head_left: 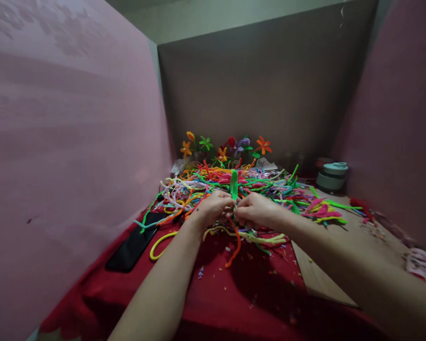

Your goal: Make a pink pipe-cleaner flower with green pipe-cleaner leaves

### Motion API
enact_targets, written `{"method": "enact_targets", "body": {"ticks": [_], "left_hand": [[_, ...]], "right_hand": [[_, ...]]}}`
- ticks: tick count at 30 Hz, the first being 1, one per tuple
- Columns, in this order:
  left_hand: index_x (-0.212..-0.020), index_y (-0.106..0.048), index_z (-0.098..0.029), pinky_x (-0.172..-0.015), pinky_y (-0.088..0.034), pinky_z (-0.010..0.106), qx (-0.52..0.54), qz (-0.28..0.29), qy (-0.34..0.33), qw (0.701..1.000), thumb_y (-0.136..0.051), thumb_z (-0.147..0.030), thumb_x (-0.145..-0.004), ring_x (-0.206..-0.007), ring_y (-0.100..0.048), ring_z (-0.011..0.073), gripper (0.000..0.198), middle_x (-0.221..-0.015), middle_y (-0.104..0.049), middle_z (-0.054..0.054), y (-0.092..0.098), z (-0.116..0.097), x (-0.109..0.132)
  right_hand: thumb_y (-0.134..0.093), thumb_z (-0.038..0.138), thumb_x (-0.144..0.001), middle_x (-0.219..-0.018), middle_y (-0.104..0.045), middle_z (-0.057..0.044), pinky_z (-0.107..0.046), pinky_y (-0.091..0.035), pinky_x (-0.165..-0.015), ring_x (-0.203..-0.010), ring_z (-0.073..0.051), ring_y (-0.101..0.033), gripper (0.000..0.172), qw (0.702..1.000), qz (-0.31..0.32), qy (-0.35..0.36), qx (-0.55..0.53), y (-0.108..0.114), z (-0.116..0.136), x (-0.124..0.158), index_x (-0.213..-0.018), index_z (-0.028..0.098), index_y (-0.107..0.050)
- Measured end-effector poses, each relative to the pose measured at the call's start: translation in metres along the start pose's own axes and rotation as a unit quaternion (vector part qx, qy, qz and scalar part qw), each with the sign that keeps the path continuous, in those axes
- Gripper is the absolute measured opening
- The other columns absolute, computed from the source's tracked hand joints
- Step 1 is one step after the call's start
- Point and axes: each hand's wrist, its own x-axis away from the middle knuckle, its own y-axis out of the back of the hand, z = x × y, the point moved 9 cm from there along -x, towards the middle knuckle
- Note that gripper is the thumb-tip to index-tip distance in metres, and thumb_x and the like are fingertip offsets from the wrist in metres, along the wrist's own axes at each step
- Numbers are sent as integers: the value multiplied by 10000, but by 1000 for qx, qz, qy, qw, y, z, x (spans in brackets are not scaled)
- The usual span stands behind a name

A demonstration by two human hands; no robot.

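Observation:
My left hand (218,206) and my right hand (254,209) meet at the middle of the view, fingers pinched together. Between them a green pipe cleaner piece (234,184) stands upright, folded into a narrow leaf-like loop. Both hands grip its lower end, which the fingertips mostly hide. Just below the hands an orange pipe cleaner (238,246) hangs in a curve over the red cloth. Behind and around them spreads a tangled heap of many-coloured pipe cleaners (195,185). Pale yellow pipe cleaners (270,240) lie in front of the right hand.
Pipe-cleaner flowers (263,145) stand at the back. A black phone (133,248) lies on the red cloth (213,303) at left, beside a yellow loop (156,248). At right are a teal lidded container (332,177) and cardboard (323,270). Pink walls (74,142) flank the table.

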Motion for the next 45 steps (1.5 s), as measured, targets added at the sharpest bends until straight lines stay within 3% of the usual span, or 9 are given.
{"method": "enact_targets", "body": {"ticks": [5,10,13,18,22,29,37,41,45], "left_hand": [[-533,-568,-133,-314,-227,190,-110,-41,-17,993,-594,-244,-659,-292,-402,85,170,-398,-519,6,2,-10,4],[-707,-606,-162,-377,-292,189,-171,-157,-76,970,-575,-300,-711,-369,-432,70,141,-568,-582,-5,43,-49,47],[-695,-626,-169,-512,-370,213,-415,-189,-89,886,-541,-280,-728,-556,-536,124,144,-623,-601,21,61,-61,89],[-823,-589,-182,-632,-401,276,-680,-159,119,705,-458,-306,-775,-785,-596,207,187,-852,-640,82,88,-5,134],[-917,-533,-162,-634,-409,304,-723,-137,152,660,-447,-263,-765,-857,-597,249,201,-976,-609,132,85,25,142],[-1053,-489,-173,-639,-403,299,-657,-127,166,724,-376,-241,-774,-796,-617,235,308,-897,-638,103,80,29,169],[-1115,-450,-140,-555,-409,254,-343,-312,78,882,-534,-386,-709,-581,-523,150,482,-647,-529,-15,85,19,213],[-1005,-492,-136,-476,-383,220,-127,-137,48,981,-604,-356,-698,-521,-482,108,394,-627,-524,-15,20,26,178],[-1020,-472,-150,-518,-444,247,76,42,55,995,-548,-255,-729,-582,-568,138,319,-691,-569,13,-54,32,151]], "right_hand": [[-498,227,-649,-460,-527,-6,-201,-319,-346,-371,-91,-463,168,992,-36,-37,-112,-10,-34,18,-528,150,-584],[-512,256,-650,-475,-543,-21,-197,-340,-367,-411,-102,-493,171,985,-52,-42,-161,-13,-37,27,-530,148,-569],[-512,259,-654,-446,-530,-8,-193,-339,-372,-412,-101,-486,177,982,-56,-35,-174,-15,-38,27,-523,152,-565],[-504,259,-678,-460,-549,6,-198,-336,-375,-379,-84,-451,194,976,-53,-10,-211,-17,-35,30,-517,160,-550],[-502,241,-688,-438,-546,6,-199,-329,-368,-365,-86,-445,200,973,-52,-15,-226,-16,-32,34,-507,162,-535],[-520,259,-688,-444,-558,-1,-211,-347,-372,-389,-108,-487,201,966,-65,-22,-248,-14,-42,30,-507,172,-536],[-522,338,-703,-458,-577,-11,-214,-335,-356,-405,-129,-519,227,954,-60,-27,-292,-15,-54,25,-556,169,-561],[-539,372,-698,-479,-588,-10,-214,-345,-360,-408,-125,-521,250,949,-44,-23,-311,-18,-53,25,-561,165,-568],[-537,412,-708,-541,-618,-8,-218,-366,-371,-420,-125,-534,265,944,-43,-17,-327,-19,-56,24,-606,173,-585]]}}
